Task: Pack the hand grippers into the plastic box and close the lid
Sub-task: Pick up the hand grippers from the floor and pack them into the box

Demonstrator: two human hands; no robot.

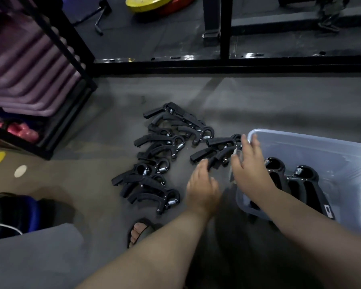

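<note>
A strip of bare floor (196,97) lies between the pile of grippers (154,155) and the box (300,135), over whose left rim the right hand (250,165) reaches, fingers spread, at two grippers (215,151) outside, while the left hand (202,186) touches one, its finger hold unclear.

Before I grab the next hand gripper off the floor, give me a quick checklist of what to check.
Clear plastic box open: ok.
Room in box: ok, two black spring hand grippers inside.
Next black grippers beside the box within reach: ok.
Left hand grip secure: cannot tell, blurred.
Right hand free: ok, fingers straight.
Pile of black grippers on grey floor packed: not ok.
</note>
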